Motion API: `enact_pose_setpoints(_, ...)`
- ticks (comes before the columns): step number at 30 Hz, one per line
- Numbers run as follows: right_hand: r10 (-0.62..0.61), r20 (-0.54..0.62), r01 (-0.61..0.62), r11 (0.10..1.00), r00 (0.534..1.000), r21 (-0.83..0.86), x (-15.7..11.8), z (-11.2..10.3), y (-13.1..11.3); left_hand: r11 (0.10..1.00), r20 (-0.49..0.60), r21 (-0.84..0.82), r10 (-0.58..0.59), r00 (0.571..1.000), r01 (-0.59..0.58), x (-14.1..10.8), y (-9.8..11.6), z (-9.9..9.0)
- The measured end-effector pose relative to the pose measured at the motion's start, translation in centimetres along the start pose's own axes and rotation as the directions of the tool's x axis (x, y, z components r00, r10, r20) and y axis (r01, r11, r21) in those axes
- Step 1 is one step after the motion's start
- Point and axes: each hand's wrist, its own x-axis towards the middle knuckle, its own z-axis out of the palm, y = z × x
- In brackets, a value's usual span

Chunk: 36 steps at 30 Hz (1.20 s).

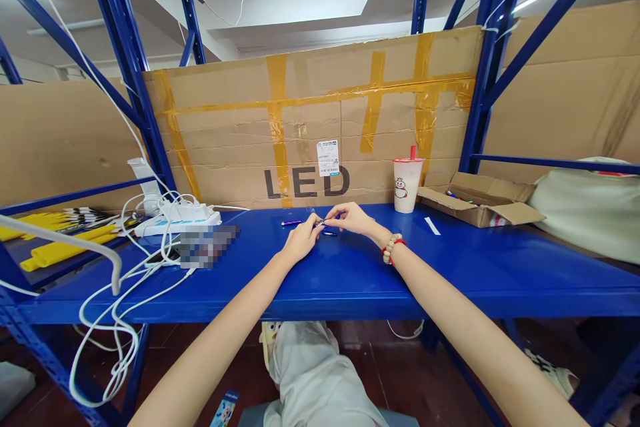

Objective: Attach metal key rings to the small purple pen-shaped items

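Over the blue shelf top (pixel 380 267), my left hand (pixel 301 239) is closed, its thumb and fingertips pinching a small, slim, pen-like piece (pixel 321 223). From the other side, the fingertips of my right hand (pixel 353 219) meet the same piece in a pinch. Its exact shape is mostly covered by my fingers. A dark purple-blue pen piece (pixel 291 223) lies on the surface just behind my left hand. Another short, shiny blue pen piece (pixel 329 233) rests below my fingertips, between both hands.
A paper cup with a red straw (pixel 407 185) stands right of my hands, near a white strip (pixel 433 225) and an opened cardboard box (pixel 480 200). Tangled white cables (pixel 120 320) and a power strip (pixel 177 219) occupy the left. Taped cardboard (pixel 230 147) forms the back.
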Motion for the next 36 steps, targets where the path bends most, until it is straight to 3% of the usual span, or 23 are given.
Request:
enact_pose_setpoints(17, 0.016, -0.014, -0.016, 1.0, 1.0, -0.017, -0.16, 0.28, -0.42, 0.999, -0.054, -0.015, 0.036, 0.998, -0.037, 0.05, -0.2, 0.2)
enact_pose_setpoints(28, -0.028, 0.046, 0.029, 0.999, 0.999, -0.033, -0.14, 0.81, -0.04, 0.996, -0.089, -0.063, 0.061, 0.994, -0.067, 0.4, -0.57, 0.44)
enact_pose_setpoints(36, -0.013, -0.064, 0.013, 1.0, 0.998, 0.008, 0.08, 0.61, -0.49, 0.999, -0.062, 0.018, 0.051, 0.997, -0.05, 0.26, 0.05, 0.14)
